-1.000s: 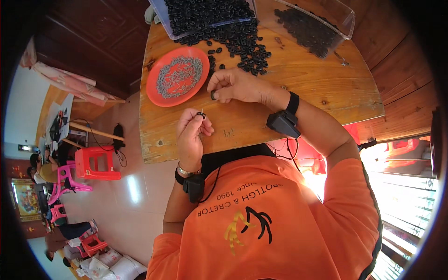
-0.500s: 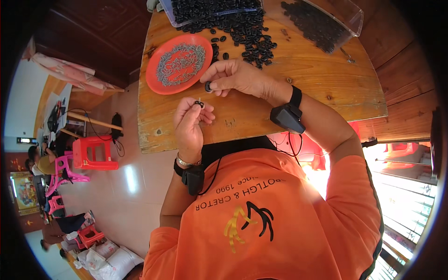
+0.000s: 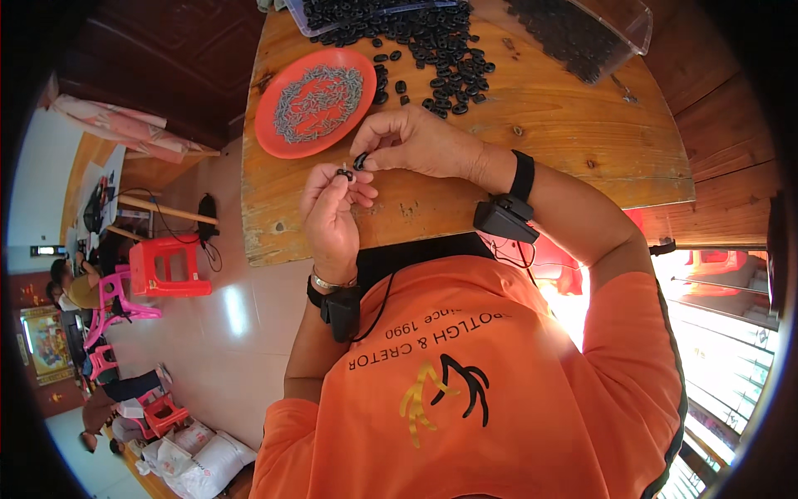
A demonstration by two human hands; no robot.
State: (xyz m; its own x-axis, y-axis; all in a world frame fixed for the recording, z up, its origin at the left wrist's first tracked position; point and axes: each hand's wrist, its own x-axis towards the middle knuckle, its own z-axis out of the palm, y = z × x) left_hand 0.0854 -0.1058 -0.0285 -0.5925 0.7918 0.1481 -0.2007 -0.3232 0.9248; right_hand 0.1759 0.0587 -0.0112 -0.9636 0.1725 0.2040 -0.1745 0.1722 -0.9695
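Observation:
Over the near part of the wooden table [image 3: 465, 208], my left hand [image 3: 332, 220] pinches a small black oval piece [image 3: 343, 175], from which a thin metal pin seems to stand up. My right hand [image 3: 420, 141] grips a second black oval piece [image 3: 361, 161] between thumb and fingers, just beside the first; whether the two touch is unclear. Beyond my hands lies a red-orange plate [image 3: 268, 137] bearing many small grey metal pins or screws [image 3: 320, 104]. Loose black oval pieces [image 3: 453, 83] are heaped past the plate.
Two clear plastic bins, one at the far middle [image 3: 301, 25] and one at the far right [image 3: 642, 37], hold more black pieces. Left of the table are a red stool [image 3: 171, 266], a pink chair [image 3: 116, 303] and white sacks [image 3: 208, 466]. People sit in the background.
My right hand has shifted left and brought its black piece close to the one in my left hand. My left hand has risen slightly.

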